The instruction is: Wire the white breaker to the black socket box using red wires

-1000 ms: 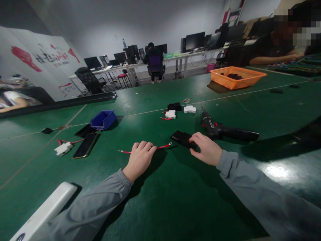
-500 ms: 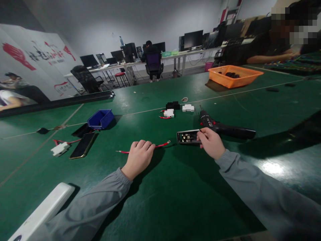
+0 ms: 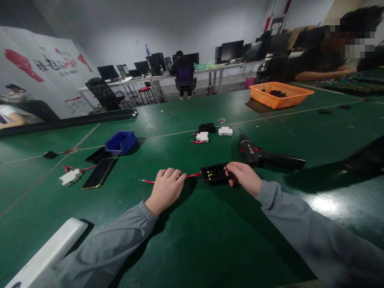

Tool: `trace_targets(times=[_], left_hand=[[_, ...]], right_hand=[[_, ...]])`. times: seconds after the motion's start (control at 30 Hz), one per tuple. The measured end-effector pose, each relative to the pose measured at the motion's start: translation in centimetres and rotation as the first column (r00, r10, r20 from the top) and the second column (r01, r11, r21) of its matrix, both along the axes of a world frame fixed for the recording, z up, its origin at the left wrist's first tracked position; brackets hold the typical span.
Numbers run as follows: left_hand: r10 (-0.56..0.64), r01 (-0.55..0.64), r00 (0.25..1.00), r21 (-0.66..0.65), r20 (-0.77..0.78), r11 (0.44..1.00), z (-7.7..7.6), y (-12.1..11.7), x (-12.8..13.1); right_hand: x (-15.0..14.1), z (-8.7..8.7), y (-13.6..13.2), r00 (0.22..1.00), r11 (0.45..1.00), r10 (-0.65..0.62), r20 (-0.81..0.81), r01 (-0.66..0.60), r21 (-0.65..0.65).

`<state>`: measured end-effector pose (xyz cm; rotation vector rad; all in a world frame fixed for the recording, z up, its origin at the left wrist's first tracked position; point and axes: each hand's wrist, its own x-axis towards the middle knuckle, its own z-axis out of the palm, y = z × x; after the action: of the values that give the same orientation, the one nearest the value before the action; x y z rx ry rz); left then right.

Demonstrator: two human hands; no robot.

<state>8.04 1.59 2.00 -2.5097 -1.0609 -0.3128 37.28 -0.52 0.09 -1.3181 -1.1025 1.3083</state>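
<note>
My left hand (image 3: 168, 188) is closed over the middle of a short red wire (image 3: 193, 175), whose bare left end sticks out past my knuckles. In my right hand (image 3: 243, 176) is a black terminal block (image 3: 213, 173) with brass contacts showing in its open top, pinched at its right end. The left end of the block meets the right end of the wire; its ring lug is now hidden at the block. Whether the lug sits inside or only behind the edge, I cannot tell. Beyond my right hand lies a black cordless drill (image 3: 264, 154).
White breakers (image 3: 202, 137), one with red wires, lie ahead near a black block (image 3: 207, 127). To the left are a blue bin (image 3: 120, 142), a phone (image 3: 99, 173) and another wired breaker (image 3: 71, 177). An orange basket (image 3: 279, 96) stands far right, near a seated person (image 3: 318, 72).
My right hand has brought the terminal block left and toward me, and tilted it, so it now meets the wire's right end. My left hand has stayed in place on the wire.
</note>
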Motion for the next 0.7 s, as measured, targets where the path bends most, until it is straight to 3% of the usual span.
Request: trace_targets(times=[0.27,0.37,0.47,0.53,0.6,0.7], left_hand=[[-0.009,0.009,1.0,-0.006,-0.018,1.0,-0.07,0.06,-0.16],[-0.016,0.016,1.0,-0.007,-0.011,1.0,-0.14,0.07,-0.18],[-0.015,0.015,1.0,-0.009,-0.009,1.0,-0.24,0.09,-0.21],[-0.013,0.013,1.0,-0.008,-0.011,1.0,-0.29,0.11,-0.23],[-0.013,0.013,1.0,-0.008,-0.014,1.0,-0.31,0.14,-0.25],[-0.014,0.014,1.0,-0.005,-0.014,1.0,-0.33,0.2,-0.27]], right_hand=[[0.34,0.09,0.34,0.998,0.997,-0.02,-0.055,0.015,-0.078],[0.16,-0.14,0.4,0.995,0.993,0.092,0.042,-0.088,-0.079],[-0.12,-0.46,0.1,0.961,0.992,0.12,0.25,-0.123,-0.004],[-0.19,-0.54,-0.24,0.879,0.987,0.062,0.472,-0.123,0.1],[-0.03,-0.43,-0.52,0.738,0.966,-0.047,0.673,-0.139,0.22],[0.7,-0.02,-0.49,0.58,0.942,-0.16,0.798,-0.153,0.3]])
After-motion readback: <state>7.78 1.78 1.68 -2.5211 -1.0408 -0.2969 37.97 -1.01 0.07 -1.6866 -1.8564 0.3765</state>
